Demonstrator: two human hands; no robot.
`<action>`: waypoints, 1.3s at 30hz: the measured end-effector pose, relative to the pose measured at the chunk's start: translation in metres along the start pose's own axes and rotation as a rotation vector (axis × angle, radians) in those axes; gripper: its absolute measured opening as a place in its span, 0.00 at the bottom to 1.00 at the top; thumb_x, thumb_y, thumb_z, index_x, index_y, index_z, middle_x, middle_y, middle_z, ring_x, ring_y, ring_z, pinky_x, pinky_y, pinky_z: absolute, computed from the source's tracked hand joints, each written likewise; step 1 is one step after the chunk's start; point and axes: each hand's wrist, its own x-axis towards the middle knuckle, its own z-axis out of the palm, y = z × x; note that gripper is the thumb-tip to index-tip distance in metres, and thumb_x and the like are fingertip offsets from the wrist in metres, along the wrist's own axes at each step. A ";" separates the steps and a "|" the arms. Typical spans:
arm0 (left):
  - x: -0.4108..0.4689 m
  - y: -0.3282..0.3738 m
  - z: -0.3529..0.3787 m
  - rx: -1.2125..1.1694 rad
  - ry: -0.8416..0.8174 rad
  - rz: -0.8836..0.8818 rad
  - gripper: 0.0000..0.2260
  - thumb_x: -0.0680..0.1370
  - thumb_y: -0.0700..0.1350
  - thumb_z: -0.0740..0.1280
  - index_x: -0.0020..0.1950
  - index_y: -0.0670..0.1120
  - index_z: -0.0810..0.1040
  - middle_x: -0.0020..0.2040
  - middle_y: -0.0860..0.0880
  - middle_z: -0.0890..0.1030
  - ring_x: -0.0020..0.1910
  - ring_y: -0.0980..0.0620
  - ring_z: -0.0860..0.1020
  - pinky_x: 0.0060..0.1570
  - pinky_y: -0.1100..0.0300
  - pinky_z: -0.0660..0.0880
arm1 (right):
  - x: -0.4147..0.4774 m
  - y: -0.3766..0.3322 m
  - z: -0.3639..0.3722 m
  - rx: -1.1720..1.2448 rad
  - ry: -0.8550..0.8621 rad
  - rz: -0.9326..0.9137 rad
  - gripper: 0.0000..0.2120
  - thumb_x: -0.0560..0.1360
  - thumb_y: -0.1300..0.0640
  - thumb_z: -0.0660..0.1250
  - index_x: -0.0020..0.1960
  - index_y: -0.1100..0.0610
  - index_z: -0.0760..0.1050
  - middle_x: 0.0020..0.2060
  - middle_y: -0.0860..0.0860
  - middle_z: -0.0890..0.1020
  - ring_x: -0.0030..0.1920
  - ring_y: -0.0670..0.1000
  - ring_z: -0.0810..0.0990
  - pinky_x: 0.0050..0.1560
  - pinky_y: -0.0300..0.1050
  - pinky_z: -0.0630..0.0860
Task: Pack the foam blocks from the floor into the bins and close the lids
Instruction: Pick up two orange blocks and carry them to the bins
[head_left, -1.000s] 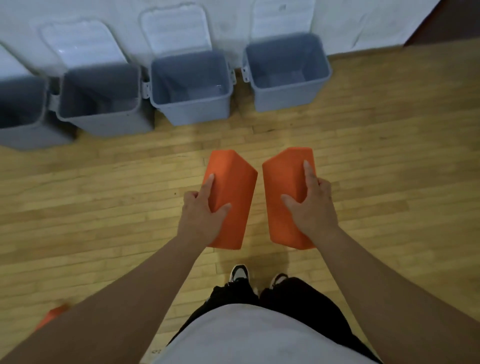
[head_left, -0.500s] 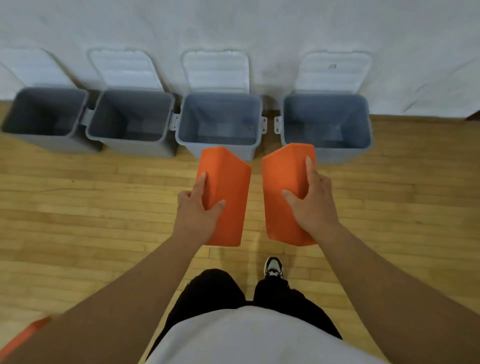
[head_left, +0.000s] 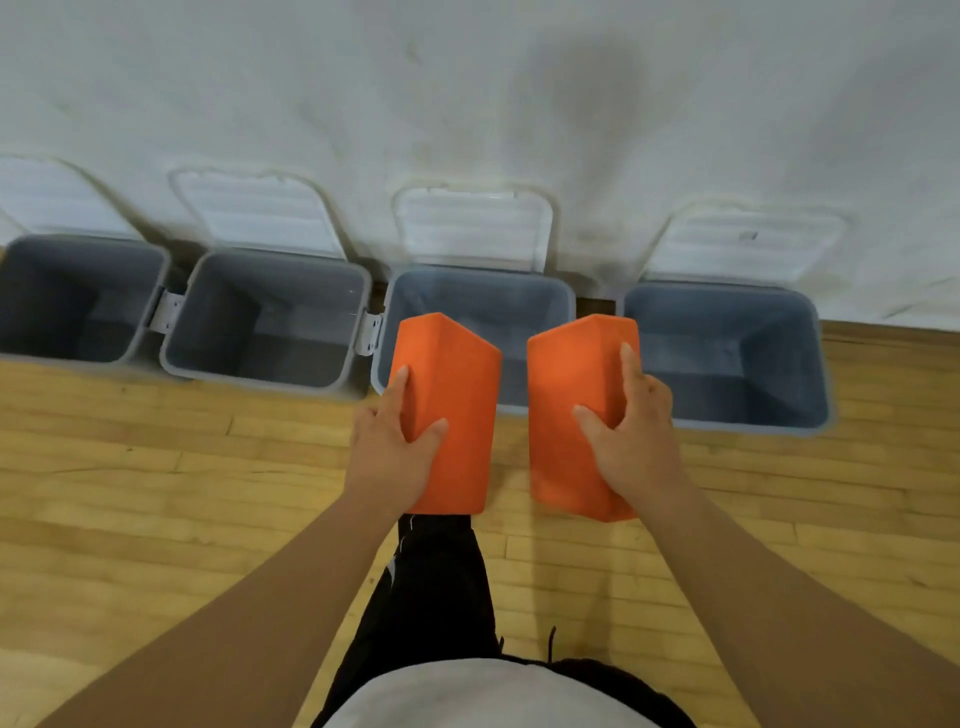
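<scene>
I carry two orange foam blocks side by side in the air. My left hand (head_left: 392, 449) grips the left block (head_left: 454, 395) by its left side. My right hand (head_left: 631, 441) grips the right block (head_left: 566, 410) by its right side. Both blocks' far ends hang over the near rim of a grey bin (head_left: 550, 296), the third of several in a row along the wall. A second grey bin (head_left: 727, 358) stands to its right, and two others (head_left: 270, 317) (head_left: 78, 296) to its left. Each bin's white lid (head_left: 475, 226) is flipped up against the wall.
A white wall (head_left: 467, 93) rises right behind the bins. Wooden floor (head_left: 156, 493) spreads in front of them. My dark trouser leg (head_left: 441, 587) steps forward below the blocks.
I have walked closer to the bins with both blocks. The bins now sit larger and lower in view, and the blocks' far ends overlap the third bin's opening.
</scene>
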 end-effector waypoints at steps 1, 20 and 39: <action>0.031 0.000 -0.004 0.011 -0.012 -0.004 0.37 0.78 0.61 0.68 0.79 0.69 0.49 0.68 0.48 0.63 0.63 0.45 0.72 0.62 0.44 0.74 | 0.023 -0.007 0.014 -0.005 0.010 0.024 0.43 0.77 0.44 0.70 0.80 0.36 0.45 0.75 0.52 0.58 0.71 0.55 0.67 0.68 0.51 0.66; 0.475 -0.164 0.256 -0.003 -0.335 -0.092 0.38 0.79 0.61 0.65 0.72 0.81 0.38 0.72 0.47 0.72 0.66 0.39 0.74 0.63 0.33 0.73 | 0.382 0.147 0.323 -0.294 -0.015 0.149 0.40 0.80 0.43 0.66 0.79 0.33 0.40 0.78 0.54 0.50 0.74 0.62 0.64 0.69 0.62 0.69; 0.542 -0.245 0.411 -0.077 -0.518 -0.022 0.45 0.80 0.46 0.71 0.78 0.70 0.39 0.75 0.56 0.69 0.67 0.48 0.77 0.70 0.50 0.72 | 0.433 0.271 0.413 -0.356 0.012 0.190 0.39 0.79 0.47 0.67 0.82 0.38 0.46 0.78 0.61 0.52 0.73 0.65 0.64 0.72 0.59 0.68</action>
